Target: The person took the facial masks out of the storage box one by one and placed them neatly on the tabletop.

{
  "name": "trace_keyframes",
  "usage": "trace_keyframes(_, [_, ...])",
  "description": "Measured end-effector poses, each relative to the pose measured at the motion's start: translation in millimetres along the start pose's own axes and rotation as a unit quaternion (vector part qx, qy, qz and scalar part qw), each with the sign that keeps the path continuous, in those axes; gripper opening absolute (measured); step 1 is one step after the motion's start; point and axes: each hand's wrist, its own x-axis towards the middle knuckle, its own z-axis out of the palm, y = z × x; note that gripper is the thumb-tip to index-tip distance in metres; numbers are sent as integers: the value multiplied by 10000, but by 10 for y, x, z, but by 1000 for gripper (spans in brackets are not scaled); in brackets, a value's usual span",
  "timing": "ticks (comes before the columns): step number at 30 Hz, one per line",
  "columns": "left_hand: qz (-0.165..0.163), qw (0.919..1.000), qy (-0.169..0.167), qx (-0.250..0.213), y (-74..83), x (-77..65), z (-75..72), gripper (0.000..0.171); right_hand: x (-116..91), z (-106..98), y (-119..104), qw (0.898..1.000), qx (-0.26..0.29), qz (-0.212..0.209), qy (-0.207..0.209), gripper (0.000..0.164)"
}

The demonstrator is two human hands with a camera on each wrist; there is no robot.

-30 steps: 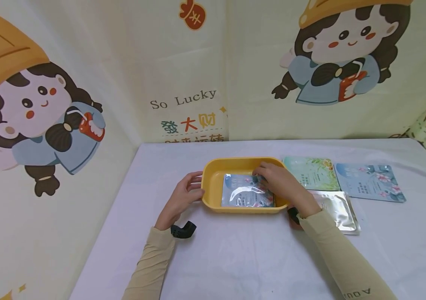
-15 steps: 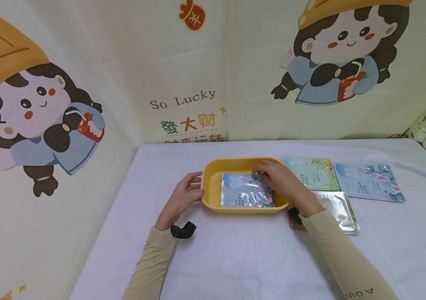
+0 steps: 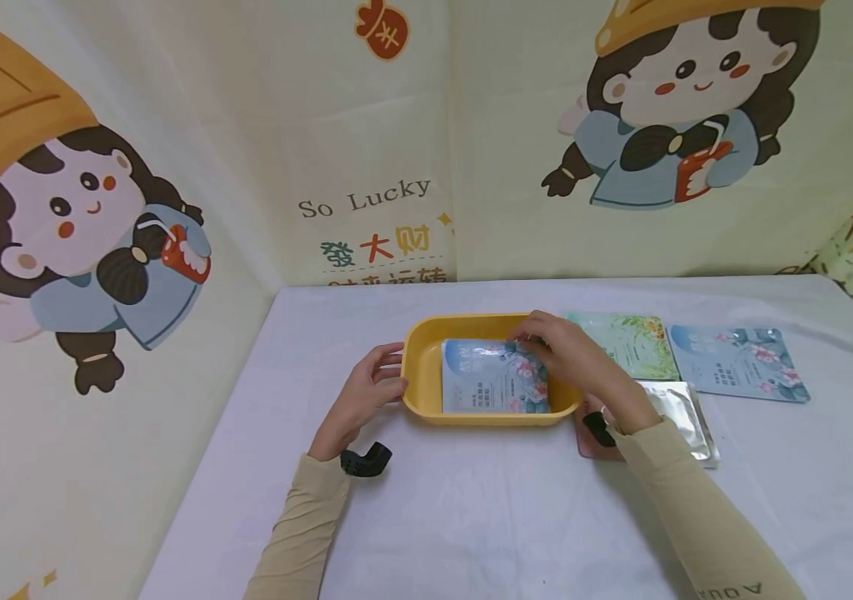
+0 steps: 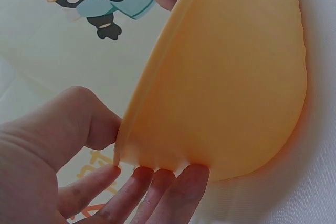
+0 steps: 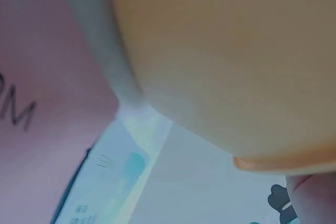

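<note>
A shallow yellow plastic tray (image 3: 422, 333) stands on the white cloth, a blue flowered sheet mask packet (image 3: 482, 379) inside it. My right hand (image 3: 565, 354) reaches over the tray's right end and pinches the packet near its upper right corner. In the right wrist view the tray's outer wall (image 5: 226, 61) fills much of the picture, hiding most of that hand. At the tray's left end, my left hand (image 3: 366, 392) rests its fingertips and thumb against the outside. In the left wrist view the extended fingers (image 4: 186, 187) touch the outer wall, the thumb at the rim.
Right of the tray lie a green packet (image 3: 625, 342) and another blue flowered packet (image 3: 741, 362). Nearer the front, a silver packet (image 3: 685, 417) and a pink packet (image 3: 595, 442) lie partly under the right forearm. A printed cloth backdrop (image 3: 501, 225) stands behind.
The packet in the tray has shifted slightly away from me and tilted, losing its bright glare. My right hand has moved slightly up and right with it; the left hand has stayed put.
</note>
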Motion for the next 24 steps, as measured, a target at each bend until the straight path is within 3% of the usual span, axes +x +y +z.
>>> trace_keyframes(24, [83, 10000, 6, -29, -12, 11, -14, 60, -101, -334, -97, 9970, 755, -11, 177, 22])
